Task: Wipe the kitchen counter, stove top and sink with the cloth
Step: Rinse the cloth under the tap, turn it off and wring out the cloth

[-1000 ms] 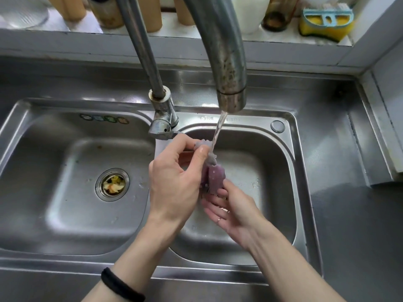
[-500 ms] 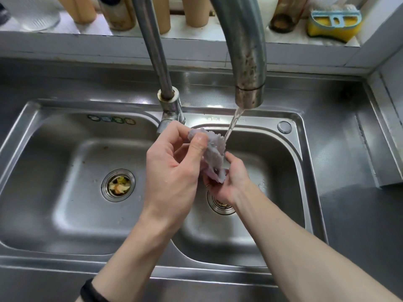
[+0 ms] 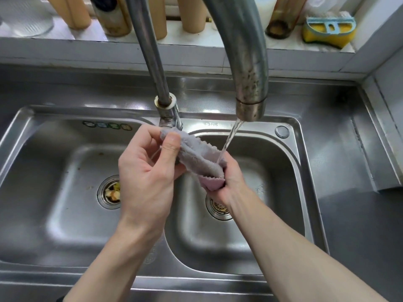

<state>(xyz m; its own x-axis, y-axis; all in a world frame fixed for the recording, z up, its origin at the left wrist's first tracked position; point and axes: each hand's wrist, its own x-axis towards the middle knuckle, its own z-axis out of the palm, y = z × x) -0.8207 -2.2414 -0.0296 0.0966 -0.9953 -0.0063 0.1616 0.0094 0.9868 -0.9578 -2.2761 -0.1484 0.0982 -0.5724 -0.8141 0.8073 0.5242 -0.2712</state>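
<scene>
Pinching the upper end of the cloth (image 3: 196,155): left hand (image 3: 144,177), thumb pressed on top, index finger curled behind it, other fingers loosely bent underneath. Right hand (image 3: 234,179) is curled round the lower end. Its fingers are wrapped and mostly hidden behind the fabric, and a pink underside folds out just below the grip.

Cloth is grey and runs in a slack diagonal between the hands, high end left, low end right. It's held in the air over the right basin (image 3: 272,171), toward that basin's back-left corner, clear of the steel.

Water stream (image 3: 229,142) from the faucet spout (image 3: 250,88) slants down and lands on the cloth right beside the right hand. Faucet base (image 3: 169,114) sits on the back rim of the sink (image 3: 196,280), at the divider between the basins, just behind the left hand.

Right basin drain (image 3: 218,207) is partly covered by the right wrist. Left basin (image 3: 54,192) has a strainer (image 3: 111,191) with food scraps in it. Both forearms come in over the sink's front edge.

Steel counter (image 3: 359,214) continues past the sink's right edge. Ledge (image 3: 109,49) behind the back rim carries a brown bottle (image 3: 281,20) and, at its right end, a yellow sponge (image 3: 327,32) with a blue holder.
</scene>
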